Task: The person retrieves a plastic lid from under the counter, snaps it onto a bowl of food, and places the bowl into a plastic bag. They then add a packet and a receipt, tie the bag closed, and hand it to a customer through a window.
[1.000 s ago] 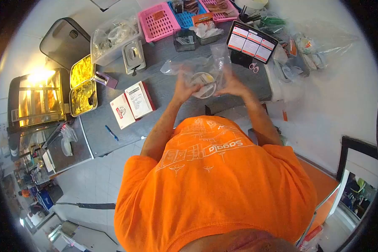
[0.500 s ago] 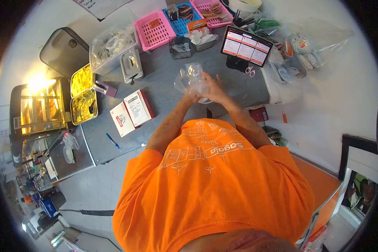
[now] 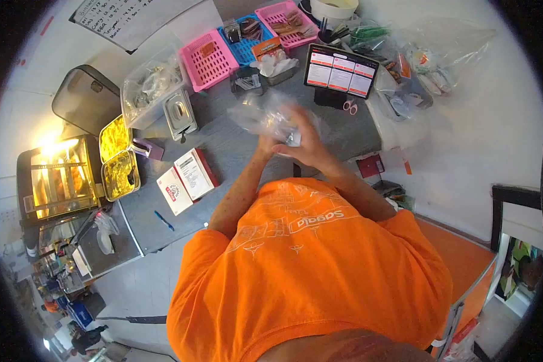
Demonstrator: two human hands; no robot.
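Observation:
A clear plastic bag [image 3: 256,116] is between my two hands over the grey table. My left hand [image 3: 266,145] is at the bag's lower side, its fingers mostly hidden behind the plastic. My right hand [image 3: 308,142] is on the bag's right side, with blurred fingers that reach up over it. To the left of my hands lie a red and white box [image 3: 176,188] and a box with a printed label [image 3: 196,172]. A tablet [image 3: 341,71] stands beyond my right hand, and pink scissors [image 3: 350,107] lie below it.
Pink [image 3: 208,59] and blue baskets [image 3: 247,39] line the back. At the left are a clear tub [image 3: 152,87], a lidded metal container [image 3: 180,114], yellow-filled trays [image 3: 119,175] and a lit warmer [image 3: 60,178]. A blue pen [image 3: 164,221] lies near the front edge.
The plastic bag looks more spread out and shifted left between my hands. My right hand's fingers have moved over the bag. The camera view has tilted, so the table appears lower.

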